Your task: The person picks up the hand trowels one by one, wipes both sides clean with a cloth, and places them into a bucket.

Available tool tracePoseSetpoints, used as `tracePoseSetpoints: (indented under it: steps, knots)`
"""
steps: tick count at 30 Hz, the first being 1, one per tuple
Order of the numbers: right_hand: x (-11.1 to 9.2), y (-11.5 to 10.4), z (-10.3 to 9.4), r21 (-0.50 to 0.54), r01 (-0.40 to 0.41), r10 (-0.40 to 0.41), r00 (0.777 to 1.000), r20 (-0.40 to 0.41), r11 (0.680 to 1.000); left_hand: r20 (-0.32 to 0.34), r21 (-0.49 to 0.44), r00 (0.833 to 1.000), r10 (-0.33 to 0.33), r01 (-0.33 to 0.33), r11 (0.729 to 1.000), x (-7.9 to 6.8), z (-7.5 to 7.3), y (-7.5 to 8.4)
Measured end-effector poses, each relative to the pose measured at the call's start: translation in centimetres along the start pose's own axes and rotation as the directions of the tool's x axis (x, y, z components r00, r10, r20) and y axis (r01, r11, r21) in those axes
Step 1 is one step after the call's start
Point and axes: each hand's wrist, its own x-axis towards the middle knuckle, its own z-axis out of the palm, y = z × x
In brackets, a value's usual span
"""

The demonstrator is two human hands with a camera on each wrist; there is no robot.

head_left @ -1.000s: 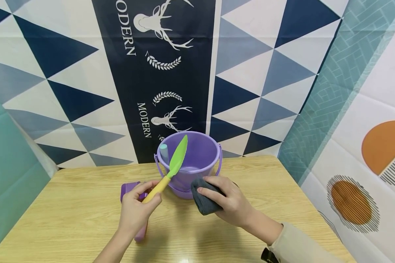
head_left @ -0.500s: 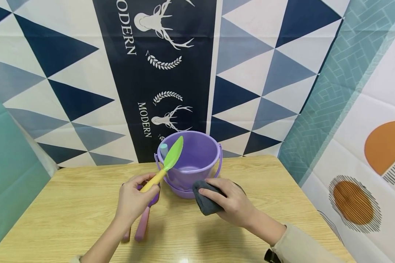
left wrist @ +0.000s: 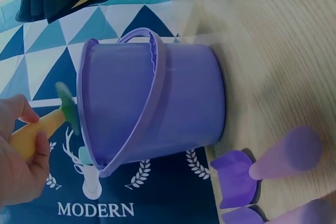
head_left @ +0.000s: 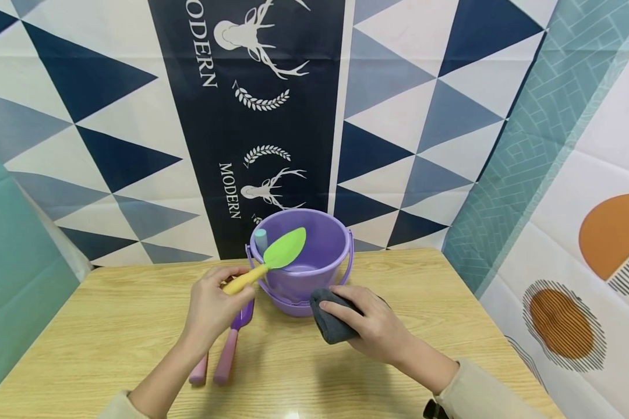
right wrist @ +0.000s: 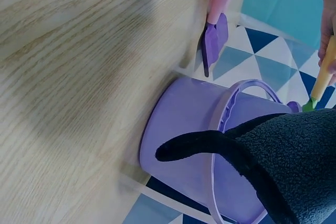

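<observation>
My left hand (head_left: pixel 212 305) pinches the yellow handle of a toy trowel (head_left: pixel 285 250) between thumb and fingers. The trowel's green blade points up and right, overlapping the mouth of a purple bucket (head_left: pixel 292 286) in the head view. In my right hand (head_left: pixel 380 329) is a folded dark grey cloth (head_left: pixel 331 321), gripped in front of the bucket's right side. The right wrist view shows the fuzzy cloth (right wrist: pixel 294 156) close up, covering part of the bucket (right wrist: pixel 178 114). A light blue cylindrical end (head_left: pixel 260 238) sticks up inside the bucket's left rim.
Left of the bucket, two purple toy tools with pink handles lie on the wooden table (head_left: pixel 424 302): a shovel (head_left: pixel 226 358) and another (head_left: pixel 199 371) partly hidden by my left hand. A patterned backdrop (head_left: pixel 388 116) stands right behind the bucket.
The trowel has turned so its blade shows its broad face and leans further right. My left hand has moved slightly left, uncovering the pink handles. My right hand has barely shifted.
</observation>
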Motion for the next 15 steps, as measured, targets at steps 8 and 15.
tracePoseSetpoints:
  steps: [8,15]
  knots:
    - [-0.1,-0.1,-0.1,0.0,-0.001,0.001,1.0,0.014,1.0,-0.06,0.024,0.991,0.116,-0.115,0.993,0.7,0.2,-0.1]
    - [-0.1,-0.1,-0.2,-0.001,0.014,-0.014,1.0,0.007,1.0,-0.07,-0.001,0.988,0.14,-0.141,0.99,1.5,0.2,0.0]
